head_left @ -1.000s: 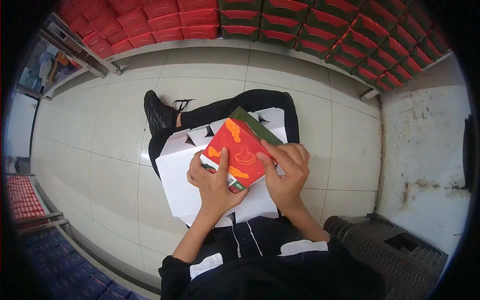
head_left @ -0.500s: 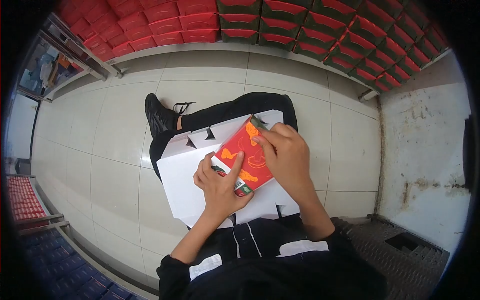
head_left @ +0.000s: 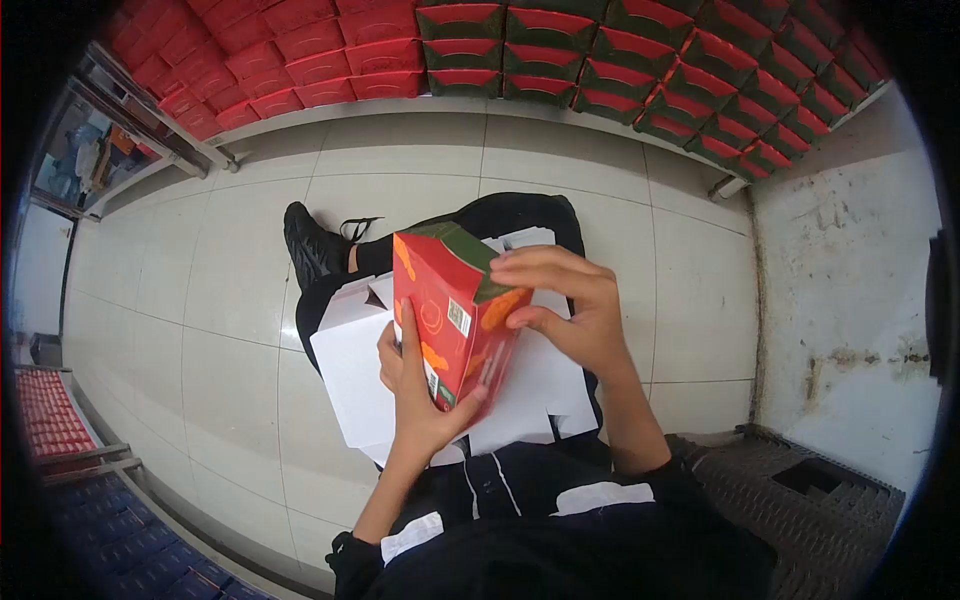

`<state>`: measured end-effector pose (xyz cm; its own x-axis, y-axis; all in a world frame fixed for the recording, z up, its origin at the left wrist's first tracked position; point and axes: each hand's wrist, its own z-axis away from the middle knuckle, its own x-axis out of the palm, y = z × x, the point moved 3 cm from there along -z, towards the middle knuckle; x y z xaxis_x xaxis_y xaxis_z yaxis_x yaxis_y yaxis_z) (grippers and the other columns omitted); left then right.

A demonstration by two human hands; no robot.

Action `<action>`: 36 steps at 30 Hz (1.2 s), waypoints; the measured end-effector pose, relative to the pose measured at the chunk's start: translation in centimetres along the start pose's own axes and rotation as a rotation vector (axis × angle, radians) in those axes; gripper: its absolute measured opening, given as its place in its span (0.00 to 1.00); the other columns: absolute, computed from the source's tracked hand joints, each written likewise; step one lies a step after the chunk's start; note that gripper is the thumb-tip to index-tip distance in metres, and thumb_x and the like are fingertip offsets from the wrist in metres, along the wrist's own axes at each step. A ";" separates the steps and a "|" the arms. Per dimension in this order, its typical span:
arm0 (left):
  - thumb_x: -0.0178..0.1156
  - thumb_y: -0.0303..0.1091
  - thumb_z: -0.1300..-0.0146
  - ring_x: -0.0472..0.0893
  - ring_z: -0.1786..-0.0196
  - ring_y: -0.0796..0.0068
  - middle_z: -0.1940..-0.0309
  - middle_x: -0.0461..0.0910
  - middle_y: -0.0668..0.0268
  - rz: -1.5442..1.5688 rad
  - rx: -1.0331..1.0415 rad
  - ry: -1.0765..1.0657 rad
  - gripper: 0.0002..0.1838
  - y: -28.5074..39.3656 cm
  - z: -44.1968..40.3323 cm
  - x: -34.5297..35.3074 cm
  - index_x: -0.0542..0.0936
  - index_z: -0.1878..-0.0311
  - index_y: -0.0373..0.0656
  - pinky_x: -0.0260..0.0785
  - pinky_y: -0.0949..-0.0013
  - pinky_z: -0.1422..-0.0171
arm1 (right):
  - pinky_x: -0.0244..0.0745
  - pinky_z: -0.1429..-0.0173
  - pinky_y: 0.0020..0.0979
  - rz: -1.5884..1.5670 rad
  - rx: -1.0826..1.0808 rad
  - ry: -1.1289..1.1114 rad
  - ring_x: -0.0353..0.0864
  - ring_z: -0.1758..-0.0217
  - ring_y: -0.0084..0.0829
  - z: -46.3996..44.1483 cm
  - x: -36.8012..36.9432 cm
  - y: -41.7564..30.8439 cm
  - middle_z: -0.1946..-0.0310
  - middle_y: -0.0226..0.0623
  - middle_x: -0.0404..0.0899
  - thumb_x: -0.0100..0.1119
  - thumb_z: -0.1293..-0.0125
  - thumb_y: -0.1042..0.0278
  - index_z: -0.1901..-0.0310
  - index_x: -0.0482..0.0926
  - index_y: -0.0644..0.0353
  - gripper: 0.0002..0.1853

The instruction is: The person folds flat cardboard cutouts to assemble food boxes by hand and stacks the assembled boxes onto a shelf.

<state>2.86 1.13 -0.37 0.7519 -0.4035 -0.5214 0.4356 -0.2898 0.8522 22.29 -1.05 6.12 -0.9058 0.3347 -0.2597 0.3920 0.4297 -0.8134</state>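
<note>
A red carton (head_left: 450,320) with orange figures, a small white label and a green folded top stands tilted above my lap. My left hand (head_left: 415,385) holds it low down, with the thumb on one side and the fingers on the other. At the green end, the fingers of my right hand (head_left: 570,305) lie over the top edge, the thumb spread apart below them near the red side. Under the carton, white cut card sheets (head_left: 355,370) with notches and flaps lie across my legs.
Red and green cartons (head_left: 540,60) fill a low rack at the back, beside plain red ones (head_left: 320,65). Blue boxes (head_left: 140,540) are at the lower left. A dark woven plastic piece (head_left: 840,510) stands at the right by a stained wall (head_left: 850,280). My black shoe (head_left: 315,245) rests on floor tiles.
The carton has been turned more upright, showing its labelled side and green top. My right hand has moved round its upper edge, its fingers more spread. My left hand still grips the lower part.
</note>
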 end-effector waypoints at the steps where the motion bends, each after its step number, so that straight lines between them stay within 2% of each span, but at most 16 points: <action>1: 0.69 0.50 0.64 0.52 0.37 0.43 0.40 0.50 0.38 -0.003 0.000 0.001 0.62 0.3 0.2 -0.1 0.42 0.28 0.46 0.40 0.47 0.34 | 0.72 0.49 0.31 -0.003 -0.001 0.000 0.79 0.55 0.33 0.1 0.2 0.0 0.62 0.37 0.82 0.68 0.55 0.76 0.60 0.83 0.59 0.17; 6: 0.66 0.54 0.61 0.54 0.38 0.45 0.42 0.54 0.42 0.067 0.016 -0.026 0.60 0.8 1.1 -0.2 0.42 0.28 0.44 0.40 0.47 0.34 | 0.69 0.60 0.27 0.007 -0.059 0.122 0.76 0.66 0.28 0.5 1.0 -0.5 0.71 0.34 0.81 0.66 0.52 0.75 0.69 0.82 0.60 0.06; 9: 0.65 0.54 0.61 0.55 0.38 0.48 0.42 0.55 0.45 0.163 0.010 -0.069 0.60 0.9 1.0 -0.4 0.42 0.28 0.43 0.43 0.49 0.34 | 0.68 0.61 0.27 0.014 0.009 0.063 0.76 0.67 0.28 -0.4 0.6 -1.5 0.76 0.33 0.78 0.66 0.51 0.74 0.72 0.81 0.61 0.04; 11: 0.64 0.54 0.61 0.56 0.38 0.50 0.41 0.55 0.46 0.237 0.005 -0.110 0.60 1.1 0.9 -0.4 0.41 0.28 0.43 0.44 0.51 0.33 | 0.67 0.60 0.28 0.095 -0.001 0.056 0.76 0.66 0.29 -0.6 0.2 -2.3 0.75 0.33 0.78 0.65 0.50 0.74 0.71 0.80 0.62 0.05; 13: 0.64 0.52 0.60 0.57 0.36 0.56 0.39 0.54 0.50 0.629 -0.135 -0.217 0.59 1.8 0.3 -0.3 0.41 0.28 0.43 0.47 0.58 0.31 | 0.67 0.59 0.28 0.179 -0.018 0.053 0.76 0.65 0.30 -1.2 0.1 -2.7 0.73 0.33 0.77 0.65 0.50 0.75 0.69 0.80 0.62 0.06; 17: 0.64 0.47 0.55 0.62 0.35 0.63 0.40 0.61 0.55 0.996 -0.249 -0.111 0.51 4.0 -0.3 -1.4 0.48 0.30 0.40 0.53 0.62 0.31 | 0.64 0.52 0.29 0.300 -0.210 0.306 0.76 0.58 0.32 -1.8 0.2 -4.9 0.62 0.34 0.77 0.65 0.49 0.70 0.60 0.79 0.58 0.13; 18: 0.63 0.50 0.51 0.68 0.38 0.65 0.43 0.67 0.57 1.148 -0.298 -0.055 0.46 3.8 -0.3 -1.5 0.54 0.34 0.38 0.60 0.62 0.34 | 0.65 0.52 0.30 0.338 -0.302 0.168 0.76 0.56 0.31 -1.0 0.2 -5.6 0.61 0.33 0.78 0.65 0.49 0.69 0.59 0.79 0.56 0.13; 19: 0.57 0.51 0.44 0.78 0.49 0.64 0.48 0.73 0.55 1.230 -0.223 0.045 0.36 4.8 -0.8 -1.9 0.61 0.39 0.35 0.72 0.62 0.45 | 0.65 0.51 0.30 0.374 -0.393 0.026 0.76 0.55 0.31 -0.1 0.3 -6.3 0.60 0.32 0.78 0.65 0.48 0.67 0.59 0.80 0.54 0.13; 20: 0.57 0.51 0.44 0.78 0.50 0.64 0.48 0.73 0.55 1.264 -0.235 0.085 0.35 5.4 -1.0 -2.0 0.62 0.40 0.36 0.74 0.63 0.47 | 0.66 0.51 0.30 0.323 -0.468 -0.188 0.76 0.53 0.26 1.0 0.6 -6.3 0.58 0.29 0.79 0.65 0.48 0.65 0.57 0.81 0.50 0.14; 21: 0.57 0.52 0.44 0.79 0.51 0.64 0.49 0.73 0.55 1.297 -0.246 0.123 0.35 5.7 -1.1 -2.1 0.63 0.41 0.36 0.75 0.64 0.50 | 0.66 0.51 0.30 0.324 -0.477 -0.195 0.76 0.53 0.26 1.4 1.0 -6.3 0.58 0.29 0.79 0.65 0.48 0.65 0.57 0.81 0.50 0.14; 24: 0.56 0.52 0.44 0.80 0.55 0.64 0.52 0.76 0.55 1.285 -0.322 0.095 0.33 5.5 -1.2 -1.6 0.65 0.42 0.37 0.77 0.66 0.54 | 0.67 0.54 0.27 0.430 -0.552 -0.170 0.76 0.53 0.20 1.7 1.5 -6.5 0.60 0.22 0.79 0.65 0.49 0.65 0.58 0.82 0.50 0.14; 29: 0.54 0.54 0.42 0.82 0.58 0.66 0.57 0.78 0.57 1.365 -0.475 0.065 0.32 4.6 -1.5 -0.9 0.67 0.44 0.39 0.78 0.67 0.57 | 0.68 0.55 0.28 0.363 -0.595 -0.256 0.75 0.58 0.20 1.3 2.2 -6.2 0.62 0.20 0.79 0.66 0.51 0.66 0.61 0.83 0.52 0.13; 31: 0.54 0.55 0.43 0.77 0.49 0.68 0.52 0.75 0.58 1.454 -0.426 -0.151 0.34 4.0 -1.8 -1.1 0.64 0.42 0.38 0.72 0.66 0.46 | 0.68 0.57 0.28 0.364 -0.557 -0.312 0.76 0.61 0.20 0.4 2.1 -6.7 0.62 0.19 0.80 0.67 0.52 0.66 0.62 0.84 0.50 0.13; 33: 0.53 0.57 0.42 0.77 0.50 0.68 0.52 0.74 0.57 1.446 -0.404 -0.153 0.35 4.3 -1.8 -1.1 0.64 0.42 0.38 0.74 0.68 0.49 | 0.67 0.56 0.29 0.406 -0.549 -0.422 0.76 0.63 0.20 -0.2 2.1 -6.9 0.62 0.21 0.80 0.65 0.52 0.69 0.62 0.83 0.51 0.12; 35: 0.52 0.58 0.40 0.80 0.55 0.70 0.53 0.76 0.58 1.520 -0.474 -0.014 0.32 4.4 -1.7 -0.5 0.65 0.43 0.40 0.76 0.67 0.52 | 0.67 0.54 0.30 0.406 -0.550 -0.403 0.76 0.62 0.21 -0.2 2.4 -6.8 0.62 0.22 0.80 0.65 0.52 0.68 0.61 0.83 0.51 0.13; 36: 0.49 0.61 0.40 0.78 0.52 0.69 0.51 0.74 0.59 1.568 -0.546 -0.008 0.34 4.0 -1.5 -0.2 0.65 0.43 0.41 0.75 0.66 0.50 | 0.67 0.52 0.30 0.409 -0.559 -0.382 0.76 0.61 0.21 -0.2 2.5 -6.7 0.62 0.23 0.80 0.64 0.51 0.68 0.61 0.83 0.51 0.13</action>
<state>5.15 1.38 3.19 0.5973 0.0051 0.8020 -0.5803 0.6931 0.4277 17.41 -2.92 11.04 -0.6253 0.2897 -0.7246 0.6369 0.7261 -0.2593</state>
